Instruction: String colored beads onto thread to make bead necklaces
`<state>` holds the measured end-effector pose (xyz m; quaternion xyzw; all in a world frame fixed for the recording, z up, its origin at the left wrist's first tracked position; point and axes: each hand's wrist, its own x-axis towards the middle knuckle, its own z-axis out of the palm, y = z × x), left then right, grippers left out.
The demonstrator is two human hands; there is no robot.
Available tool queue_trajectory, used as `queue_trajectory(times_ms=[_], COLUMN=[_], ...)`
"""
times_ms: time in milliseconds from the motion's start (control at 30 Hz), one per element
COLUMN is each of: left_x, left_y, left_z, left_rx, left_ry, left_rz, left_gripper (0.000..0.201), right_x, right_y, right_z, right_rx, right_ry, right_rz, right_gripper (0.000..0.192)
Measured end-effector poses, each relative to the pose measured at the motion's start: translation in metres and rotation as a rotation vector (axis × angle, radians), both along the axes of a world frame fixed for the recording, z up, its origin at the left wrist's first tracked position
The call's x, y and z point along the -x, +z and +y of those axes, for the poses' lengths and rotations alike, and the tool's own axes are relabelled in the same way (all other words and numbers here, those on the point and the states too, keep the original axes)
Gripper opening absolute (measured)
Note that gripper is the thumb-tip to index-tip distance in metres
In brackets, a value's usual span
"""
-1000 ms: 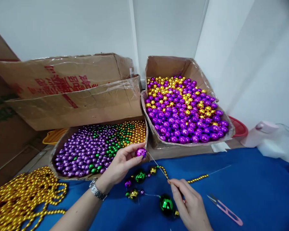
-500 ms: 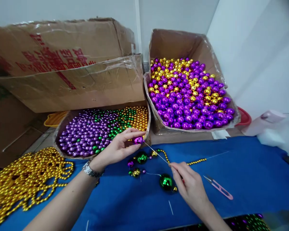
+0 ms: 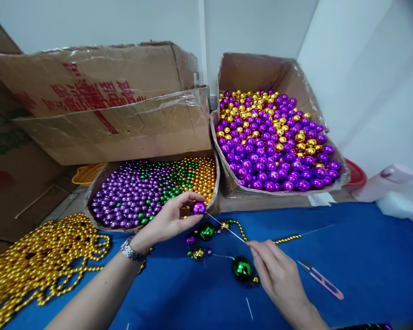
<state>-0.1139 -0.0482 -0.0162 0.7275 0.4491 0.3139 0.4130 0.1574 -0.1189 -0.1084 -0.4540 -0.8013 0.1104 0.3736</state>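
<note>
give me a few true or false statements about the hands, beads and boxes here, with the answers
1. The left hand pinches a purple bead. True.
2. The right hand holds the pink snips. False: the snips lie on the blue cloth, apart from that hand, which pinches a thin needle.
3. The right box holds purple and gold beads. True.
4. The gold strands lie to the right of both hands. False: they are heaped at the left.
5. The left wrist wears a watch. True.
6. The front box holds only green beads. False: it holds purple, green and gold.
</note>
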Motion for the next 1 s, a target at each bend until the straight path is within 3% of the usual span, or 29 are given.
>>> queue_trajectory(times_ms=[300, 733, 1000], left_x=[-0.001, 0.002, -0.010], left_y=[-0.001, -0.007, -0.009], left_z=[-0.004, -0.006, -0.013], left_rx=[0.144, 0.181, 0.246], left_ry=[0.032, 0.072, -0.016], left_rz=[-0.164, -0.255, -0.260], left_gripper=[0.034, 0.033, 0.039], right_x=[0.001, 0.003, 0.014], right_y=[-0.003, -0.001, 0.001], right_z=[0.001, -0.001, 0.000], right_rx=[0.007, 0.014, 0.032], right_ry=[0.005, 0.008, 0.035], right_rz=[0.006, 0.036, 0.028], right_gripper=[0.023, 0.023, 0.022])
